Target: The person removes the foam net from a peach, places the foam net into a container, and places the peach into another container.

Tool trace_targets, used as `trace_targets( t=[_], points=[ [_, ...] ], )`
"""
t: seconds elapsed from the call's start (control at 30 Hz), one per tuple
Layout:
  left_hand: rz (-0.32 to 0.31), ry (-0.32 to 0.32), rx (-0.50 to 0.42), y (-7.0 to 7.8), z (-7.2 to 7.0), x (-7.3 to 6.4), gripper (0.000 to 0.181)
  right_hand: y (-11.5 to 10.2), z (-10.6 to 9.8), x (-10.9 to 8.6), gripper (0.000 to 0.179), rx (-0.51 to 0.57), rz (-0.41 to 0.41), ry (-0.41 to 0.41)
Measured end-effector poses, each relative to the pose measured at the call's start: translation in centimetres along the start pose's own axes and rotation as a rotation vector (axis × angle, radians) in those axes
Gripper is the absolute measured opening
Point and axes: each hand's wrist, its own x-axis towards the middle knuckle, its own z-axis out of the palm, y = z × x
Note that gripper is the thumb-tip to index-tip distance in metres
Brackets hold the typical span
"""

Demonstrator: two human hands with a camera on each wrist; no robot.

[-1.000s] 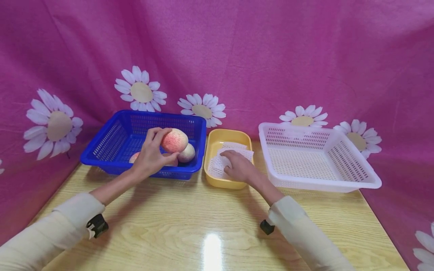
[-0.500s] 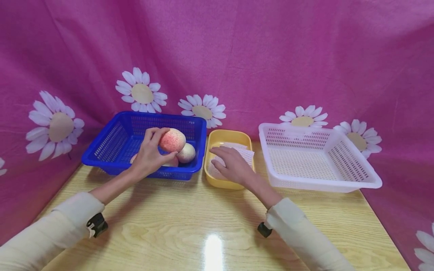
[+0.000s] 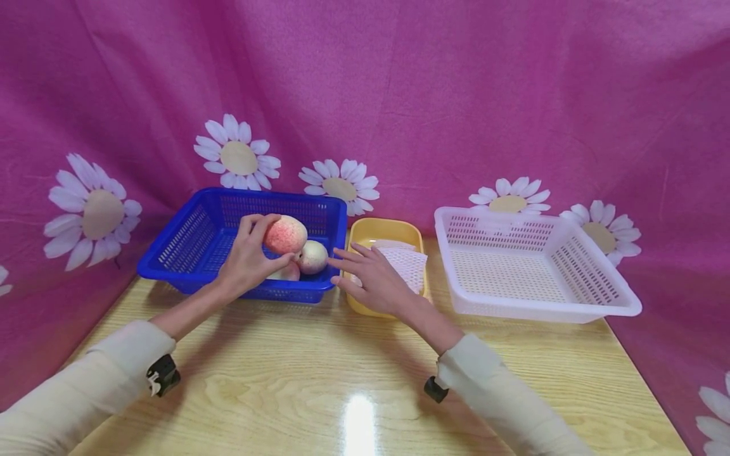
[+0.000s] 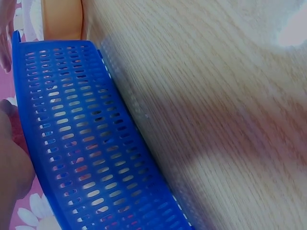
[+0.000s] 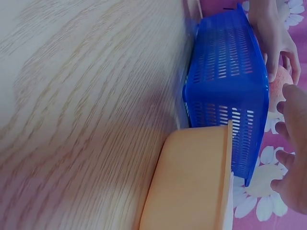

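In the head view my left hand (image 3: 246, 259) grips a red-and-cream peach (image 3: 286, 234) between thumb and fingers, over the near right part of a blue basket (image 3: 293, 294). Beneath and beside it lie a pale peach (image 3: 313, 257) and another peach (image 3: 288, 272), partly covered by that hand. My right hand (image 3: 369, 278) holds nothing; its spread fingers point left, over the yellow container (image 3: 393, 223) and toward the basket's right rim. White foam fruit nets (image 3: 406, 265) lie in the container. The right wrist view shows the held peach (image 5: 279, 86) close to my right fingertips.
A white perforated basket (image 3: 547, 310) stands at the right on the wooden table (image 3: 274, 380). The yellow container sits between both baskets, close to the blue one. A pink curtain (image 3: 399, 95) with daisies hangs behind.
My right hand has left the foam nets, straightened its fingers and moved left toward the blue basket. My left hand, still holding the peach, has shifted slightly left.
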Motion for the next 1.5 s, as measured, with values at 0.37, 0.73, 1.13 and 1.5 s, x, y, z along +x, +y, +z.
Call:
trace_targets(
  t=[0.37, 0.73, 1.13, 1.5],
  points=[
    [-0.001, -0.012, 0.02, -0.6, -0.2, 0.5, 0.074, -0.7, 1.0, 1.1, 0.042, 0.02, -0.075, -0.055],
    [-0.019, -0.066, 0.041, -1.0, -0.3, 0.9, 0.073, -0.6, 1.7, 1.8, 0.042, 0.076, -0.19, -0.079],
    [-0.147, -0.114, 0.074, -1.7, -0.9, 1.7, 0.069, -0.5, 2.0, 2.1, 0.037, 0.056, -0.323, -0.065],
    [-0.242, -0.247, 0.111, -2.2, -1.2, 2.6, 0.071, -0.5, 2.1, 2.2, 0.038, 0.049, -0.306, -0.094]
  ],
)
